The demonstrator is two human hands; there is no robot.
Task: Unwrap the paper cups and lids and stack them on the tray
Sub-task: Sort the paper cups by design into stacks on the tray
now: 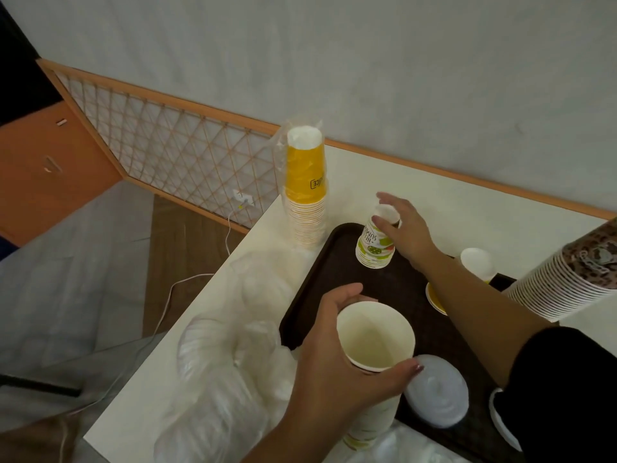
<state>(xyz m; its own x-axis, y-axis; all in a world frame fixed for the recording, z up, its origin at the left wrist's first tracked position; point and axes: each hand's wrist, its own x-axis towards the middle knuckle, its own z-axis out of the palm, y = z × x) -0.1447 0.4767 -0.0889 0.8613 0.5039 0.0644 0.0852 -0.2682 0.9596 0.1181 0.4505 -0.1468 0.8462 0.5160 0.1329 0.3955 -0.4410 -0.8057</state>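
left hand (337,355) around cup stack (375,339)

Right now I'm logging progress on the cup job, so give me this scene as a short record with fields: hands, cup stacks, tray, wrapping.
left hand: left hand grips an upright stack of white paper cups
right hand: right hand rests on an upside-down stack of green-printed white cups
tray: dark brown plastic tray holds the green-printed stack and a translucent round lid
off tray: tall yellow cup stack, still in clear wrap, on the white table
wrapping: loose clear plastic left of the tray
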